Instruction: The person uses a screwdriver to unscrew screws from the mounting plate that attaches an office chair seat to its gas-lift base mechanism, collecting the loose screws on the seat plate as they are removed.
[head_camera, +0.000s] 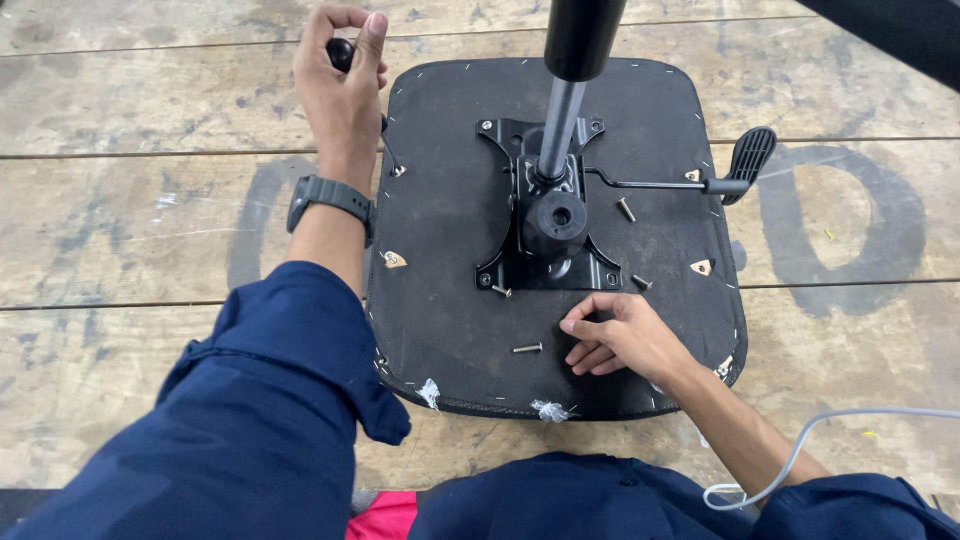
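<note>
An upturned black chair seat (450, 150) lies on a wooden floor, with a black metal mechanism plate (548, 215) and a gas cylinder (565, 95) rising from its middle. My left hand (342, 85) is closed around a round black knob (340, 52) at the seat's left edge. My right hand (618, 335) rests on the seat near its front edge, fingers curled, pointing toward a loose screw (527, 348). More loose screws (626, 209) lie beside the plate. A watch (328, 195) is on my left wrist.
A black lever with a paddle handle (748, 158) sticks out past the seat's right edge. A white cable (800, 450) runs over my right forearm. The plywood floor (120, 230) carries large dark painted marks. A dark object crosses the top right corner.
</note>
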